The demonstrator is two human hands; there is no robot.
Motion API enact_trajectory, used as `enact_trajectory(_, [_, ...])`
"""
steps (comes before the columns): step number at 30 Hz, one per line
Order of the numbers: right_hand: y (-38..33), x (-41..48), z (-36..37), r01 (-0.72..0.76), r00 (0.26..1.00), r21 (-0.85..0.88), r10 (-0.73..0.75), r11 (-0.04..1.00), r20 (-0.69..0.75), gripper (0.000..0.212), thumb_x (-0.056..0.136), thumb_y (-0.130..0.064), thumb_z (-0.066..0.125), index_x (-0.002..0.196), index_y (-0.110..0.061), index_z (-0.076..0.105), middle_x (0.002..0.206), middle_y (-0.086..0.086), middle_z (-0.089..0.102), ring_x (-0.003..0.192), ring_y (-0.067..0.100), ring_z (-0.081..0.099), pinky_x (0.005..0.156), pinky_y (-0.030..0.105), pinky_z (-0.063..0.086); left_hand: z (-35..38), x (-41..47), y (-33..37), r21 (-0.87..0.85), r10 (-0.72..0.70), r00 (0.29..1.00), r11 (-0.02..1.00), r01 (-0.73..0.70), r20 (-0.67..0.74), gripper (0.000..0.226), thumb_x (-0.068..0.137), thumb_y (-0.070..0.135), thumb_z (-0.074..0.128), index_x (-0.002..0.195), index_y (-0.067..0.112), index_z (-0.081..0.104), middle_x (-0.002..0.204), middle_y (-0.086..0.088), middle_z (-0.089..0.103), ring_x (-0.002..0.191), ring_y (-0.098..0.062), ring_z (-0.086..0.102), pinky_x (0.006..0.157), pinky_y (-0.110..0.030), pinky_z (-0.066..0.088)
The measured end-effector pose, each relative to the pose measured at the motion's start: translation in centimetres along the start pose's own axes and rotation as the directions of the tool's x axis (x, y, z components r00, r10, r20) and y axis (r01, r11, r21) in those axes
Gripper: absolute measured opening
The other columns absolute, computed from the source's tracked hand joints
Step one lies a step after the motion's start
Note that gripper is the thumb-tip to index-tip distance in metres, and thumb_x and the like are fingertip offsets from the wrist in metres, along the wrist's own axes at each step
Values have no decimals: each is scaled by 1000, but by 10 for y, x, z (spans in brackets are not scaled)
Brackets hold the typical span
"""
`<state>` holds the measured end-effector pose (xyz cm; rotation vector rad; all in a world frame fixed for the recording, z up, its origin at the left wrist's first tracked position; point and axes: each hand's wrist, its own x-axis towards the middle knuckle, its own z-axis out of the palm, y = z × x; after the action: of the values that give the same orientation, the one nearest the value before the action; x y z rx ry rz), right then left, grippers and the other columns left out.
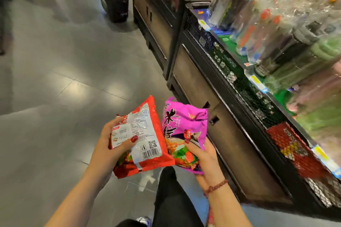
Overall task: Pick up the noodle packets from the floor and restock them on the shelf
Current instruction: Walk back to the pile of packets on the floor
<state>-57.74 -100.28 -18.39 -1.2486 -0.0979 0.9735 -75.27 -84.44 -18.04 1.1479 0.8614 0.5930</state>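
Red plastic shines under the left grip [110, 145], whose thumb and curled fingers clamp a red noodle packet [147, 134], its back label and barcode facing up, with what seems a second red one beneath. Touching its edge, a purple noodle packet [184, 125] sits in the right grip [206, 160], fingers curled round it and thumb on its front. Both packets are held above the grey floor [55, 61], near the dark shelf [230, 116] on the right, where blurred bottles [276, 24] stand above red packs [295, 153] behind black mesh. Farther off, a black basket [114, 0] of packets stands on the floor.
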Motion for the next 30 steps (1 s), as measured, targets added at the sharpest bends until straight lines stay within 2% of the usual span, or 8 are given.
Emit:
enact_trajectory(4, [-22, 68, 16, -29, 995, -44, 33, 999, 92, 93, 42, -40, 96, 123, -13, 60, 113, 17, 70, 101, 36, 68, 76, 41, 59, -2, 50, 8, 40, 25, 990, 999, -20, -142, 79, 43, 48, 81, 117, 37, 56, 108, 38, 63, 102, 1, 65, 89, -37, 56])
enact_trajectory(8, [-56, 146, 28, -67, 978, -81, 82, 994, 192, 91, 50, -40, 94, 129, -14, 56, 121, 17, 66, 108, 38, 65, 82, 46, 57, 10, 114, 26, 62, 77, 961, 996, -62, -265, 60, 49, 39, 86, 104, 44, 62, 108, 22, 69, 100, -7, 68, 78, -31, 56])
enact_trajectory(12, [-101, 222, 40, -83, 959, -116, 111, 990, 262, 93, 50, -38, 94, 129, -11, 56, 120, 18, 67, 108, 38, 65, 83, 45, 57, 33, 175, 57, 51, 98, 930, 995, -85, -353, 51, 66, 15, 84, 107, 33, 60, 104, 18, 70, 95, -11, 70, 67, -24, 59])
enact_trajectory(15, [-127, 272, 57, -66, 953, -167, 112, 984, 281, 97, 44, -42, 95, 126, -8, 56, 116, 17, 69, 103, 35, 67, 78, 40, 58, 36, 215, 76, 35, 79, 915, 997, -71, -397, 46, 67, 18, 77, 106, 31, 57, 95, 24, 70, 89, -10, 71, 69, -33, 59])
enact_trajectory(18, [-140, 314, 77, -60, 938, -202, 124, 978, 323, 95, 47, -45, 94, 127, -9, 56, 116, 16, 69, 103, 36, 67, 78, 41, 58, 32, 248, 86, 38, 58, 891, 998, -46, -451, 46, 67, 19, 79, 106, 32, 57, 101, 12, 72, 90, -15, 72, 69, -33, 58])
enact_trajectory(21, [-144, 357, 103, -44, 941, -247, 123, 968, 316, 93, 46, -49, 93, 124, -12, 59, 116, 15, 69, 105, 37, 66, 83, 48, 57, 20, 288, 96, 33, 48, 869, 999, -36, -492, 45, 70, 17, 80, 106, 31, 58, 107, 2, 71, 92, -19, 72, 72, -35, 58])
enact_trajectory(24, [-144, 405, 137, -31, 945, -257, 112, 966, 306, 94, 43, -53, 93, 122, -15, 59, 116, 14, 69, 106, 37, 66, 88, 53, 54, -1, 340, 111, 34, 37, 872, 999, -23, -488, 49, 62, 26, 80, 104, 35, 59, 105, 7, 72, 92, -18, 72, 76, -40, 57])
enact_trajectory(30, [-152, 516, 228, 36, 960, -252, 37, 967, 279, 99, 46, -51, 92, 130, -16, 53, 118, 11, 69, 106, 33, 67, 83, 45, 58, -58, 478, 147, 29, 32, 881, 999, -21, -471, 47, 64, 26, 81, 104, 39, 58, 111, 3, 70, 94, -21, 72, 77, -44, 59])
